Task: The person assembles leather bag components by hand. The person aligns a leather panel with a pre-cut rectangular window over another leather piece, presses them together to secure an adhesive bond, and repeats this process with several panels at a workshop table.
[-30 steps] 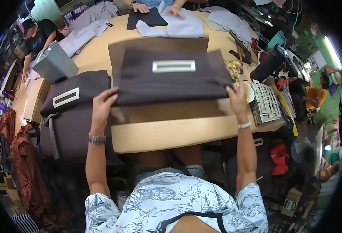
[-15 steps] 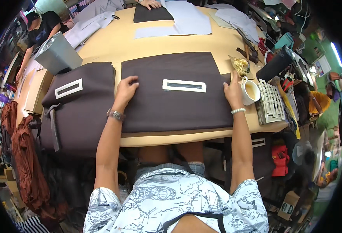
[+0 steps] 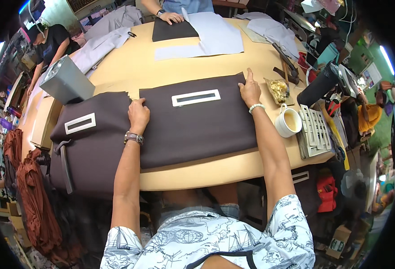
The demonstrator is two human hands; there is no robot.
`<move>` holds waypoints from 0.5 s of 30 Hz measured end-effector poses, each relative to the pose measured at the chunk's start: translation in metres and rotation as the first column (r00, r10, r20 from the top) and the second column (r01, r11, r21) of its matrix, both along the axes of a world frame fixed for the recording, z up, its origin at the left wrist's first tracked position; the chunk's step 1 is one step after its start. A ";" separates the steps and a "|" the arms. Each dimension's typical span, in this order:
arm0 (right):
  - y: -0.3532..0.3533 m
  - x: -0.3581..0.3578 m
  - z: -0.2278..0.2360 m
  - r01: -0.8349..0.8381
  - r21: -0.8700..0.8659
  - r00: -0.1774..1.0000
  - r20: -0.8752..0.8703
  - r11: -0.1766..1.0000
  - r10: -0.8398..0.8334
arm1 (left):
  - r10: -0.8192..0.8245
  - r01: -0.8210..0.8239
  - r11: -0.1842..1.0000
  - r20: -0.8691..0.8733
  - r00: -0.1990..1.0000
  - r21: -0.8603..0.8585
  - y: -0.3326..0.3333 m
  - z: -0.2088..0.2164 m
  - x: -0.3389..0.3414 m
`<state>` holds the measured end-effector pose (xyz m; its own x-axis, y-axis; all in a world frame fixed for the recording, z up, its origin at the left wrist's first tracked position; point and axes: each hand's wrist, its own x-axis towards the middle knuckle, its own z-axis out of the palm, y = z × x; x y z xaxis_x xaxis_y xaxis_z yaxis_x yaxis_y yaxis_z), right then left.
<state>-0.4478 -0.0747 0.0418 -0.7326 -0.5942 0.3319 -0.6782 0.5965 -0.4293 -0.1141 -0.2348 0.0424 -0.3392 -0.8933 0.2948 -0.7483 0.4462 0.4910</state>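
A dark brown sheet (image 3: 197, 130), leather-like, lies on the table in front of me, with a long white slotted frame (image 3: 196, 97) on its upper part. My left hand (image 3: 138, 115) is at its far left corner, fingers curled and closed at the edge. At the far right corner is my right hand (image 3: 250, 91), its index finger stretched forward and its thumb apart at the edge. Whether more layers lie underneath is hard to see. Left of it lies a brown stack (image 3: 94, 148) with another white slotted frame (image 3: 80, 123) and a dark strap (image 3: 63, 163).
A grey metal block (image 3: 67, 80) stands behind the left stack. On the right are a cup of drink (image 3: 288, 123), a bag of yellowish bits (image 3: 278, 92), a hammer (image 3: 289, 62), a black cylinder (image 3: 318, 85) and slotted templates (image 3: 315, 132). Across the table, another person's hand (image 3: 173, 18) rests on a dark piece (image 3: 175, 30).
The brown sheet and its white frame have shifted left, and its far edge now covers the layer that showed behind it. Both hands moved left; the right also moved farther away.
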 end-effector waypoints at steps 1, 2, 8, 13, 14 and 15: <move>-0.003 0.000 0.000 0.001 0.001 1.000 0.002 1.000 -0.001 | -0.003 0.003 1.000 -0.002 1.000 -0.003 -0.002 -0.003 0.000; -0.006 -0.001 0.001 0.003 -0.009 1.000 0.016 1.000 -0.003 | -0.005 0.005 1.000 0.000 1.000 -0.002 -0.006 -0.005 0.000; -0.008 -0.005 0.005 0.016 0.024 1.000 0.001 1.000 -0.016 | 0.005 -0.005 0.999 0.009 1.000 -0.044 -0.007 -0.003 -0.003; -0.011 0.008 0.011 0.009 0.094 1.000 0.025 0.995 -0.012 | 0.010 0.075 0.947 0.263 0.965 -0.311 0.010 0.004 -0.004; -0.006 0.007 0.008 0.004 -0.010 0.988 -0.157 1.000 -0.005 | -0.070 0.181 0.909 0.291 0.954 -0.374 0.022 0.008 -0.007; 0.000 0.008 0.000 -0.020 -0.105 0.944 -0.329 0.994 -0.016 | -0.147 0.277 0.869 0.321 0.936 -0.409 0.046 0.023 -0.012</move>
<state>-0.4394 -0.0744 0.0418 -0.5710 -0.5439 0.6149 -0.7934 0.5581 -0.2430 -0.1265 -0.1892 0.0658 -0.6296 -0.5874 0.5085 -0.6838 0.7296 -0.0038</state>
